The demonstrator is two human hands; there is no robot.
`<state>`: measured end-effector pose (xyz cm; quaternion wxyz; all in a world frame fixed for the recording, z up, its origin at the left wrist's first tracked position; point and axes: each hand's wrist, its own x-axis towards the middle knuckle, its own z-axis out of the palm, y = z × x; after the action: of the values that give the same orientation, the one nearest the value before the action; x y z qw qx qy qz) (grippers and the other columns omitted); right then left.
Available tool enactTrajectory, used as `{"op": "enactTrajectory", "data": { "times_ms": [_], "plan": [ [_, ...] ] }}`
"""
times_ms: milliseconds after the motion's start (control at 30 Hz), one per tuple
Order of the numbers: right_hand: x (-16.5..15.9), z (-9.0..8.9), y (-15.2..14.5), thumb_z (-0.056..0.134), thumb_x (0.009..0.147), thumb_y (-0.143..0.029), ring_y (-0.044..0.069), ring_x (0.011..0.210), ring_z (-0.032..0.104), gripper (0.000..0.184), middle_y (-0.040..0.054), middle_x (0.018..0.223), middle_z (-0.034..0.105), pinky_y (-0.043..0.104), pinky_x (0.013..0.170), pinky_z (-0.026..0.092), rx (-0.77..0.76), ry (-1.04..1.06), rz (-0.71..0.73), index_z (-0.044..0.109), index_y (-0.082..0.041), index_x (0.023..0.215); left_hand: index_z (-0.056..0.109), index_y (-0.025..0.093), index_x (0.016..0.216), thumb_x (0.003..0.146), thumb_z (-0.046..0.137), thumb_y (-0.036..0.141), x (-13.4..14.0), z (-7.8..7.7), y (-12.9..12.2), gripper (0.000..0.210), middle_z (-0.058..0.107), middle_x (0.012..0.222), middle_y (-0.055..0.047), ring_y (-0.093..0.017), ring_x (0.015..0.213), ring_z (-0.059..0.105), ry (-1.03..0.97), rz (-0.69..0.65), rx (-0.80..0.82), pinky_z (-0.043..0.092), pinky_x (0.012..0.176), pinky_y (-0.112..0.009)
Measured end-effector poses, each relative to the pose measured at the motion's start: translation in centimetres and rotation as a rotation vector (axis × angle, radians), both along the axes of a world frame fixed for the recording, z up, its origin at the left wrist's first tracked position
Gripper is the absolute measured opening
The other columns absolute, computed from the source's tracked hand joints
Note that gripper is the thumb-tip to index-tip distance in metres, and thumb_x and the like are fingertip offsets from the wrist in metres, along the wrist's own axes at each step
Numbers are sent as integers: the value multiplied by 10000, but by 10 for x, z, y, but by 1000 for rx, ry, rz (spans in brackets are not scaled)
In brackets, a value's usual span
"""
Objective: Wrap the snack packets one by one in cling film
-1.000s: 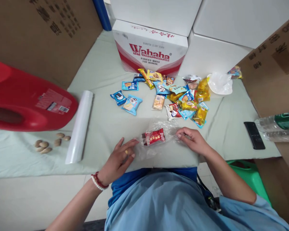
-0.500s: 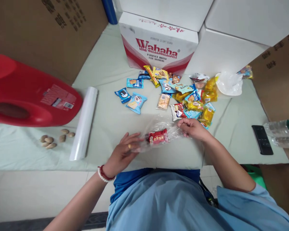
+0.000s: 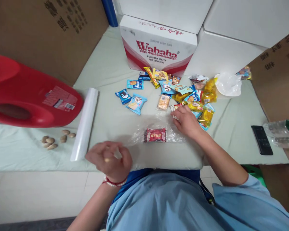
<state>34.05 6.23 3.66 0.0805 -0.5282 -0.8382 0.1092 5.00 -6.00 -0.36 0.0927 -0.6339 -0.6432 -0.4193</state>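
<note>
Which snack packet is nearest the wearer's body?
The red packet, lying between the left hand and right hand, clear plastic showing on either side. The other packets lie farther back.

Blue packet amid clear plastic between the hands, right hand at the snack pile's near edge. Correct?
Colour's wrong: the packet is red, as the head view shows. The rest stands: it lies amid clear plastic between the left hand and the right hand, the latter at the near edge of the snack pile.
</note>
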Motion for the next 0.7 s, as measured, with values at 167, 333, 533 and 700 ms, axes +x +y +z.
{"op": "enactTrajectory", "data": {
  "times_ms": [167,333,533,700],
  "plan": [
    [-43,-14,43,702,880,-221,321,1353,445,593,166,1366,639,456,1112,364,-102,51,307,576,-145,1454,668,277,1206,931,548,175,47,2,-6,317,760,1153,-62,-256,1138,684,237,-621,-181,463,1008,-471],
    [-65,-16,76,595,935,-157,204,945,631,181,79,913,755,285,889,414,-297,-6,401,773,-132,954,632,184,1379,1027,431,189,68,-11,36,405,666,1419,-99,-271,1330,595,277,-652,-419,410,1102,-475],
    [-65,10,62,592,952,-191,179,844,648,177,64,942,760,249,700,350,-293,-62,262,754,-146,1008,615,184,1419,1039,412,196,65,-10,56,431,629,1465,-108,-274,1376,556,317,-765,-494,397,1147,-492],
    [-72,14,0,488,1036,-275,208,807,666,269,98,985,726,281,647,359,-145,-218,103,741,-189,1057,712,160,1251,1024,407,168,60,-15,58,380,719,1297,-143,-301,1284,609,247,-794,-524,443,1103,-548]
  ]
}}
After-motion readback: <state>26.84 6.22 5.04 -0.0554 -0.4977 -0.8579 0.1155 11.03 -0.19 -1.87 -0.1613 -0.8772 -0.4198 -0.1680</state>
